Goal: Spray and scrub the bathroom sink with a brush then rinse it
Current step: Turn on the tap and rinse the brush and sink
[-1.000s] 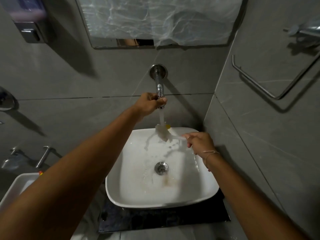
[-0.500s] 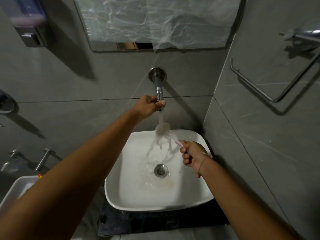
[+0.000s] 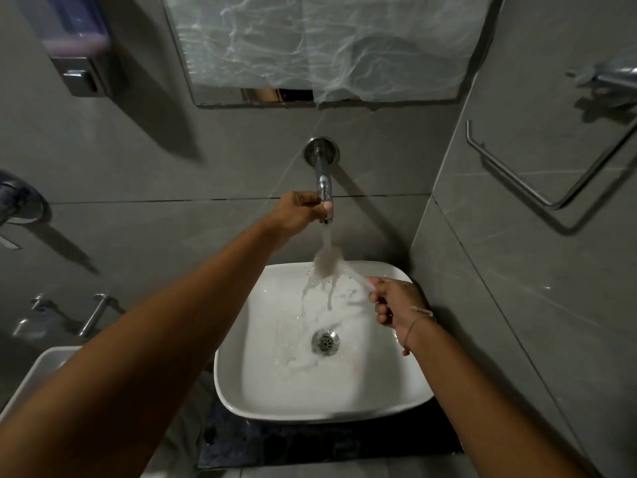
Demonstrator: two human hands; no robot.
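Gripping the end of the tap (image 3: 323, 188) with our left hand (image 3: 300, 211), we are closing our right hand (image 3: 395, 301) around the brush (image 3: 336, 262) handle, holding its head under running water above the white sink's (image 3: 406, 384) back rim.

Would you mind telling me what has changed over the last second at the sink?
The right hand drew the brush slightly towards the person and turned from knuckles-up to a curled fist, keeping the bristles under the running water. The left hand stayed on the tap, and water kept flowing into the sink.
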